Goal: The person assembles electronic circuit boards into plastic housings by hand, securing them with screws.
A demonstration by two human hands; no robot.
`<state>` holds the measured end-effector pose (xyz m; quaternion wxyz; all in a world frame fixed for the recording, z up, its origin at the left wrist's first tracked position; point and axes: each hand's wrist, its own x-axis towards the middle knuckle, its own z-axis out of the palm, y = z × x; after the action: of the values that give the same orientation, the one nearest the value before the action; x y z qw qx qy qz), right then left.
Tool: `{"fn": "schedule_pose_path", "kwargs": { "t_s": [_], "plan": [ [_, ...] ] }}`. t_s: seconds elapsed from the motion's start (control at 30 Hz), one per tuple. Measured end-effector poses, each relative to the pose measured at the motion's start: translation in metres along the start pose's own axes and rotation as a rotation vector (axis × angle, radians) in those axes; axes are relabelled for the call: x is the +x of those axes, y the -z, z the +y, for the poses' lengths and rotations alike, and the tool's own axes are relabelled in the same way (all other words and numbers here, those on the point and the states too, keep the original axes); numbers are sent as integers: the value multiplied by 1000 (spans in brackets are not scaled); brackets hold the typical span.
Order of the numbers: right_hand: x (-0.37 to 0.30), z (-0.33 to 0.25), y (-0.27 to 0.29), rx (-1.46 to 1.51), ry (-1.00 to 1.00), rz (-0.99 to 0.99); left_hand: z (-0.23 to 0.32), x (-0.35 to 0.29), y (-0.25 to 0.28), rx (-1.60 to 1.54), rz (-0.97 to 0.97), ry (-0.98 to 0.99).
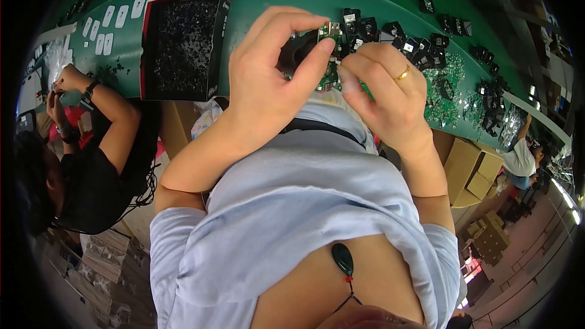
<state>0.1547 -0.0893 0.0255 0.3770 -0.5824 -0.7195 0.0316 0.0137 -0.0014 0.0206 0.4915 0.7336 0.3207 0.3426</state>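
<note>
My left hand (262, 67) pinches a small green circuit board (331, 77) between thumb and forefinger. Metal connectors show along the board, which is held above the near edge of the bench. At the board's right side is my right hand (390, 88), wearing a gold ring, its thumb and fingers closed together. Whatever lies between those fingertips is too small and hidden to name. Just beyond the hands, several black square housings (393, 31) lie on the green bench, close to the right knuckles.
Left of my hands stands a black box (214, 55) full of small black parts. White flat pieces (122, 16) lie beyond it. Loose green boards (450, 85) are heaped at right. Cardboard boxes (466, 170) stand below the bench; a co-worker (109, 122) works at far left.
</note>
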Motion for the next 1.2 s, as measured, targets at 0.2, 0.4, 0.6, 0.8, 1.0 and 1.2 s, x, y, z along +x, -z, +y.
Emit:
{"fn": "schedule_pose_path", "kwargs": {
  "t_s": [0.2,0.4,0.6,0.8,1.0,1.2],
  "plan": [
    [3,0,-1,-45,17,-6,1,0,1,45,-5,-17],
    [12,-9,9,-203,84,-203,-2,0,-2,198,6,-151],
    [23,-6,11,-171,101,-213,-2,5,-2,189,40,-179],
    [12,4,5,55,-85,-150,-5,5,-3,2,8,-22],
    [15,3,9,53,-52,-177,-6,6,-3,80,-1,-33],
    [15,2,11,42,-71,-225,-5,5,-4,82,-6,-30]
  ]
}}
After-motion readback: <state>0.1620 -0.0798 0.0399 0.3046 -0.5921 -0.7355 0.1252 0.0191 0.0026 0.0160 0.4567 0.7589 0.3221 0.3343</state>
